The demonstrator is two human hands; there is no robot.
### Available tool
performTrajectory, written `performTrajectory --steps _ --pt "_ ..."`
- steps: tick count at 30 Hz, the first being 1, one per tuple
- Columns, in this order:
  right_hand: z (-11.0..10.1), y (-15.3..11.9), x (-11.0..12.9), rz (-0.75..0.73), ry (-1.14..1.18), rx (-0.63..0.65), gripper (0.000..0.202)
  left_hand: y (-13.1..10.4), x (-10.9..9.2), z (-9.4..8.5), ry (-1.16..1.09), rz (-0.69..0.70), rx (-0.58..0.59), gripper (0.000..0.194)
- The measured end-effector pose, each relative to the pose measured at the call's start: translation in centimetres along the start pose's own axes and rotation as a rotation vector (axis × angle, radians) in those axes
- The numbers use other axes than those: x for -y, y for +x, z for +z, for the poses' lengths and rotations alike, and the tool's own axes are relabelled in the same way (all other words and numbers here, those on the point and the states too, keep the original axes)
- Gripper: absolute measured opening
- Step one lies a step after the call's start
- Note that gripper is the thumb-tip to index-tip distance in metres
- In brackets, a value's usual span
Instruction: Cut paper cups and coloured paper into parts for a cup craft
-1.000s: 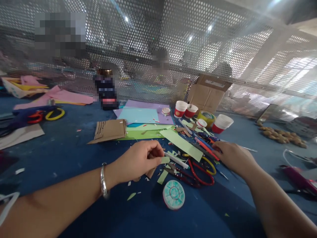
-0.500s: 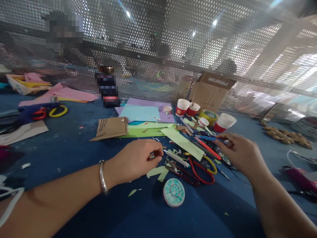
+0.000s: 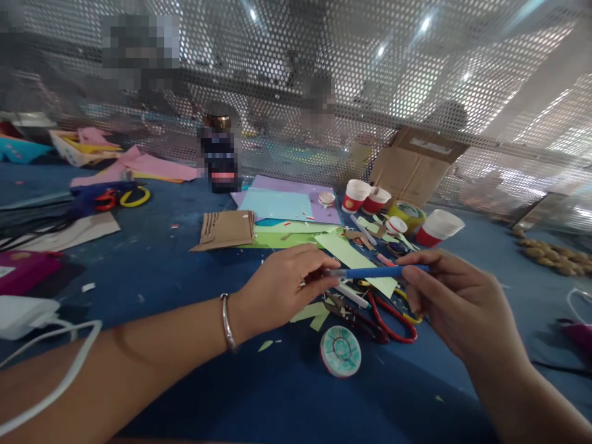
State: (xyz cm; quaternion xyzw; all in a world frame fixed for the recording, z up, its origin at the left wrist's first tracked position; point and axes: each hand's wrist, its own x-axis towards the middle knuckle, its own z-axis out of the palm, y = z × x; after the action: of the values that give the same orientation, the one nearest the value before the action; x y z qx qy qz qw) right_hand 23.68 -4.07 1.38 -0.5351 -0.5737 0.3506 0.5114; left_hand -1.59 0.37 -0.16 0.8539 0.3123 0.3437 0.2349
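Observation:
A blue pen (image 3: 374, 272) is held level between my two hands, above the clutter of paper scraps. My left hand (image 3: 289, 287) pinches its clear capped end, and my right hand (image 3: 456, 299) grips the blue barrel near the other end. Below it lie red-handled scissors (image 3: 393, 320) and a white marker (image 3: 352, 293), partly covered by a pale green paper strip (image 3: 358, 262). Nearer to me a small round disc (image 3: 341, 351), with a teal segmented pattern on its top, rests on the blue table.
Paper cups (image 3: 355, 196), a tape roll (image 3: 405, 217) and an upright cardboard piece (image 3: 411, 166) stand at the back right. Corrugated cardboard (image 3: 227, 228) and coloured sheets (image 3: 277, 206) lie mid-table. On the left are a glue gun (image 3: 87, 200) and a white cable (image 3: 69, 394). A perforated metal screen (image 3: 277, 92) rises behind.
My right hand has lifted the blue pen off the pile and brought it toward the middle. My left hand has moved up and closed on its other end. The view has shifted slightly.

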Motion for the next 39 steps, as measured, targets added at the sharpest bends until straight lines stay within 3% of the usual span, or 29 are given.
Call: performTrajectory --steps 3,5,11,13,16,18,24,31,39 --pt "1.0 -0.1 0.0 0.120 0.203 0.092 0.023 -0.1 -0.7 0.1 -0.004 0.074 -0.013 0.024" --pt "1.8 -0.2 0.1 0.190 0.315 0.150 0.022 -0.2 -1.2 0.1 -0.031 0.035 0.034 0.023" --pt "2.8 -0.5 -0.2 0.266 0.439 0.169 0.018 0.1 -1.6 -0.5 -0.223 -0.202 0.354 0.039" --pt "2.8 -0.4 -0.7 0.263 0.455 0.139 0.017 0.2 -1.6 -0.9 -0.219 -0.238 0.398 0.039" --pt "2.8 -0.3 -1.6 0.261 0.428 0.148 0.017 0.1 -1.8 -1.4 -0.021 -0.150 0.346 0.032" --pt "2.8 -0.3 -2.2 0.248 0.357 0.198 0.018 -0.4 -2.1 -1.6 0.081 -0.074 0.393 0.027" --pt "3.1 -0.6 -2.8 0.157 0.044 0.373 0.022 -3.7 -1.9 -1.4 0.237 0.012 0.391 0.016" --pt "3.6 -0.9 -3.1 0.068 -0.056 0.369 0.013 -5.6 -0.3 0.3 0.284 0.097 0.361 0.017" --pt "4.1 -1.1 -3.3 -0.173 -0.310 0.370 0.013 -6.2 -0.5 1.1 0.485 0.195 0.298 0.015"
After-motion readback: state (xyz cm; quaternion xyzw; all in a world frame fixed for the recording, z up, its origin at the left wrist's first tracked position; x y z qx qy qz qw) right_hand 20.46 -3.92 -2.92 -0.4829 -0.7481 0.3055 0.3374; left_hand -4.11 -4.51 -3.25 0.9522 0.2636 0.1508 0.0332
